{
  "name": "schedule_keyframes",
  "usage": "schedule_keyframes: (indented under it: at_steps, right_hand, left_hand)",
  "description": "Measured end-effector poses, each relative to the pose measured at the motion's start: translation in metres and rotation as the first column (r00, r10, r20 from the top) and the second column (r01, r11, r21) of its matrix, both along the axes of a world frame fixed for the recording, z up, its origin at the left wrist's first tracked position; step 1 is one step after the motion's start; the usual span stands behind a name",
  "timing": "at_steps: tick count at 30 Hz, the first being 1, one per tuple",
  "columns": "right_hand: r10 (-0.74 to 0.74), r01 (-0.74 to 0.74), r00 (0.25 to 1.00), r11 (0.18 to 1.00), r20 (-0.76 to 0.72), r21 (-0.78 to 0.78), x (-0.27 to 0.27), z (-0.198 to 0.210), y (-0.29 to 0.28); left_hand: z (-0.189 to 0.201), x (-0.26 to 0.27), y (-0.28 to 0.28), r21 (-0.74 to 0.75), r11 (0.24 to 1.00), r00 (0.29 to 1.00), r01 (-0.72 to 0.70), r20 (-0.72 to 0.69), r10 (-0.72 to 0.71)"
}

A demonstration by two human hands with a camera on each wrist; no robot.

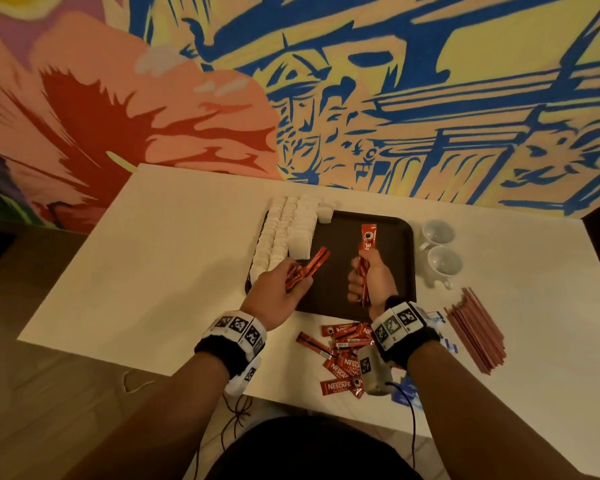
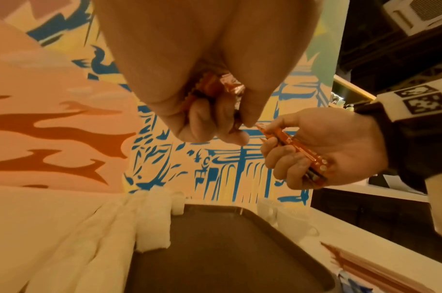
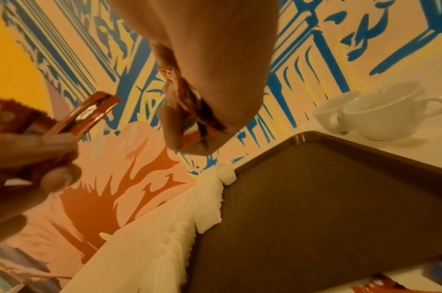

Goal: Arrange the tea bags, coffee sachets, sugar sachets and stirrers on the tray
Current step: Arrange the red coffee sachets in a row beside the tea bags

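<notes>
Coffee sachets (image 1: 307, 268) are bunched in the left hand (image 1: 278, 292), more in the right hand (image 1: 371, 278), both above the tray (image 1: 388, 223); next, probably laying them beside the tea bags (image 1: 284, 230).

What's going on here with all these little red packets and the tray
A person is sorting hot-drink supplies onto a dark tray. The left hand grips a few red coffee sachets, and the right hand grips another bunch upright above the tray. White tea bags already line the tray's left side. More coffee sachets, pink stirrers and two white cups sit on the table, off the tray.
</notes>
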State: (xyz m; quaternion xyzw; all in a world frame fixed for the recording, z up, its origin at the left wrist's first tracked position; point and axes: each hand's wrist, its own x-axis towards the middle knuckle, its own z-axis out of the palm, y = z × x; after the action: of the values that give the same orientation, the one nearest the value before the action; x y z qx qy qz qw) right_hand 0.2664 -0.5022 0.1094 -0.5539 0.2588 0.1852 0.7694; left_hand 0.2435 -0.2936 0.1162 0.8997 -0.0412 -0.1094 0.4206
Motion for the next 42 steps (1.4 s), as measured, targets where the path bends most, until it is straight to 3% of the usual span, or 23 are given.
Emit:
schedule_keyframes:
  at_steps: [5, 8, 13, 19, 22, 28, 38, 42]
  right_hand:
    - [0.113, -0.1, 0.99, 0.985, 0.088, -0.138, -0.01, 0.026, 0.013]
    - [0.159, -0.136, 0.977, 0.977, 0.139, -0.162, -0.019, 0.037, 0.018]
    - [0.107, -0.083, 0.983, 0.984, 0.149, -0.156, -0.023, 0.034, 0.023]
    - [0.01, 0.005, 0.99, 0.995, 0.143, -0.104, -0.024, 0.042, 0.021]
    - [0.012, 0.008, 0.984, 0.994, 0.176, -0.112, -0.019, 0.048, 0.019]
    - [-0.066, 0.072, 0.981, 0.997, 0.183, -0.022, -0.007, 0.052, 0.032]
    - [0.075, -0.063, 0.978, 0.996, 0.196, -0.065, -0.013, 0.059, 0.063]
    - [0.099, -0.093, 0.968, 0.995, 0.23, -0.037, -0.016, 0.057, 0.072]
  left_hand:
    - [0.028, -0.007, -0.024, 0.091, 0.996, 0.983, -0.023, 0.183, 0.006]
    - [0.037, -0.016, -0.037, 0.209, 0.978, 0.956, 0.02, 0.282, -0.08]
    - [0.043, -0.029, -0.049, 0.229, 0.968, 0.952, 0.106, 0.257, -0.165]
    - [0.059, -0.027, -0.039, -0.006, 0.991, 0.987, 0.134, 0.092, -0.133]
    - [0.065, -0.019, -0.03, -0.14, 0.988, 0.997, 0.072, -0.015, -0.075]
    - [0.068, 0.006, -0.011, -0.255, 0.965, 0.991, -0.051, -0.129, 0.018]
    - [0.065, 0.021, 0.02, -0.515, 0.852, 0.993, -0.094, -0.114, 0.041]
    - [0.06, 0.024, 0.031, -0.514, 0.855, 0.997, -0.073, -0.041, 0.06]
